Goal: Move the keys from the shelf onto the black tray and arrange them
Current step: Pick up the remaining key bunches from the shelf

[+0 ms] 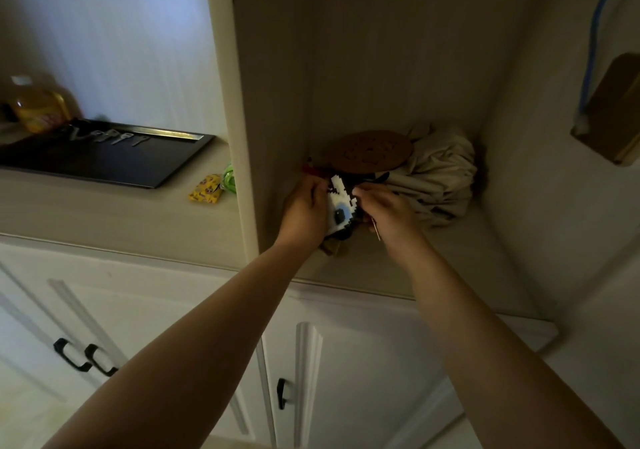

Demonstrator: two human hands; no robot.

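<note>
The black tray point(104, 161) lies on the counter at the left, with several silver keys point(114, 136) in a row near its far edge. Both hands reach into the shelf niche on the right. My left hand point(304, 209) grips the left side of a white, black and blue pixel-block figure point(341, 206). My right hand point(388, 211) pinches at the figure's right edge, and a thin golden key-like piece point(375, 232) pokes out beneath its fingers. What the right fingers hold is partly hidden.
A round brown cork mat point(370, 151) and a bundled cream cloth point(440, 175) fill the back of the niche. A yellow packet point(206, 189) and a green item point(229, 178) lie by the divider. A yellow bottle point(38, 106) stands behind the tray. White cabinet doors below.
</note>
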